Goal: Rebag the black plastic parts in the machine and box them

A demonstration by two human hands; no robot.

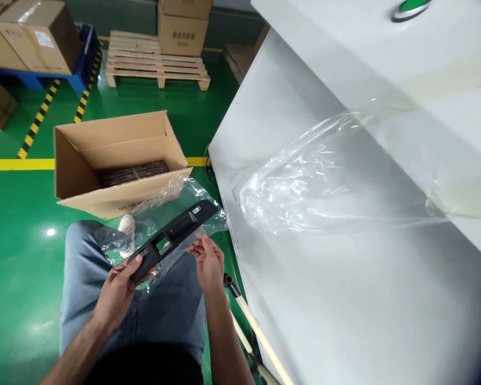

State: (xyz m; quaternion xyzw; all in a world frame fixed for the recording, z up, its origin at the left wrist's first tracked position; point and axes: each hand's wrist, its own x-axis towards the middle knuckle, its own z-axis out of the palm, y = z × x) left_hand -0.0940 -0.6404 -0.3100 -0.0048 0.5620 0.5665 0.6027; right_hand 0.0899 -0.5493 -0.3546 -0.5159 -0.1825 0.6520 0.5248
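Note:
A long black plastic panel [175,231] with a rectangular cut-out slants across my lap. My left hand [122,280] grips its lower end, thumb on top and fingers beneath. Clear film from a plastic bag [148,214] spreads behind and under the panel, over my knees and toward the white surface. Just below the panel's right half, my right hand [209,259] is closed, its bent fingers pinching at the film's edge; the exact grip is partly hidden.
Ahead stands an open cardboard box [122,144] with dark wrapped pieces [134,172] inside. To my right is a large white table [324,278] with another clear bag [296,192] on it. A pipe frame [260,337] stands close by my right arm. A wooden pallet [156,61] lies farther back.

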